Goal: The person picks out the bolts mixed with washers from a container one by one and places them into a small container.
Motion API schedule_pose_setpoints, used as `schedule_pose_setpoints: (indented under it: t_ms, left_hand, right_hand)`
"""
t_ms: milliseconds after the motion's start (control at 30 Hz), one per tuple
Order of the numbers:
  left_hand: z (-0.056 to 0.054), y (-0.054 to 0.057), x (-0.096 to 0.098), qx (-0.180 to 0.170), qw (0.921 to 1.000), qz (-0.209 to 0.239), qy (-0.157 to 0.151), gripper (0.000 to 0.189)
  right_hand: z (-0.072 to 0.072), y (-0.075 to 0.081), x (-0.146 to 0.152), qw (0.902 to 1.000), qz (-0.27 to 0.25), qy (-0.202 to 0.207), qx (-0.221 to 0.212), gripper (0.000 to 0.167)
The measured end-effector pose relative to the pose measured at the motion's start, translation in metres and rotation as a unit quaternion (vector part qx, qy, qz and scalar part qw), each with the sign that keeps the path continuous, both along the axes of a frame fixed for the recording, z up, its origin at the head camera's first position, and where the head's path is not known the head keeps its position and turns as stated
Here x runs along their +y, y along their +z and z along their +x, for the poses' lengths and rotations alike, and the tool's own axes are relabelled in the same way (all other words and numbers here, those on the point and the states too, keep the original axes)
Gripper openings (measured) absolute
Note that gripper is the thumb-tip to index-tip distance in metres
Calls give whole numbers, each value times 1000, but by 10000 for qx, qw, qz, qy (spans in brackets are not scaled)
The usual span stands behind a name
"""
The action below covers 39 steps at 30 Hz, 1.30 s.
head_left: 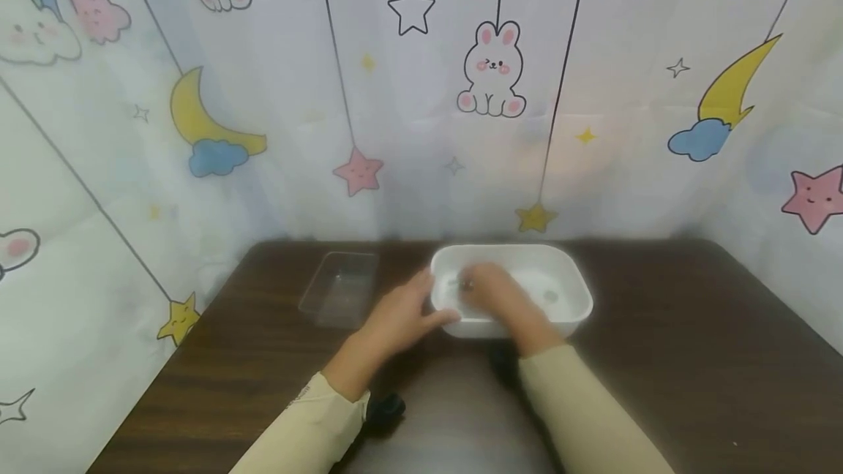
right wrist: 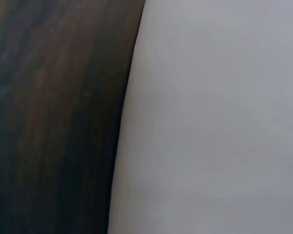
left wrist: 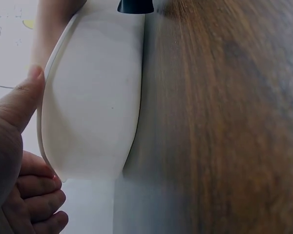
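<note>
We are seeing the left hand (head_left: 402, 317) angling forward from a cream sleeve (head_left: 303, 423), its thumb and fingers holding the tub (head_left: 527, 329) at the near left corner. In the left wrist view, the thumb is lying straight against the rim while the fingers are curling at the corner. The right hand (head_left: 494, 291) is bending down into the tub's left half, its forearm slanting over the near rim; blur is softening it, so we cannot tell whether its fingers are pinching the small grey thing (head_left: 454, 284) beside them. A pale round thing (head_left: 550, 296) is lying farther right inside.

The tub is sitting toward the far edge of the brown table (head_left: 658, 357), with a clear box (head_left: 342, 291) standing apart on its left. A pale sheen is showing on the wood between the forearms. Behind, a white curtain (head_left: 421, 93) is hanging, printed with rabbits, moons, clouds and stars.
</note>
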<state>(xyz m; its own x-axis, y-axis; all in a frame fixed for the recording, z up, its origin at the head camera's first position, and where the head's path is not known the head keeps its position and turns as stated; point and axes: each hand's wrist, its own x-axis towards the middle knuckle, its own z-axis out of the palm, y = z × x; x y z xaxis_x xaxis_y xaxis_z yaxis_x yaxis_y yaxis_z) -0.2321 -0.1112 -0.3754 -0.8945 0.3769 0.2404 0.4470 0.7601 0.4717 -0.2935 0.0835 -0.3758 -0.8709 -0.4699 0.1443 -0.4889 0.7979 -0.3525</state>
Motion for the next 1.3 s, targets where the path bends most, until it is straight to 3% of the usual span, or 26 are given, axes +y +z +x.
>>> schedule_pose_setpoints:
  t_ms: [333, 667, 800, 1033, 1300]
  left_hand:
    - [1, 0, 0, 4, 9999, -107, -9, 80]
    - [1, 0, 2, -99, 9998, -149, 27, 80]
    - [1, 2, 1, -76, 9999, -150, -1, 79]
    - [0, 3, 1, -57, 9999, -152, 6, 78]
    - [1, 3, 2, -170, 9997, -165, 25, 79]
  right_hand:
    - [-2, -2, 1, 9997, 106, 89, -191, 10]
    - [-1, 1, 2, 9975, 447, 519, -176, 17]
    - [-2, 1, 1, 9972, 538, 454, -267, 18]
    - [-1, -1, 4, 9980, 382, 496, -10, 14]
    - [1, -5, 5, 9985, 325, 358, -275, 22]
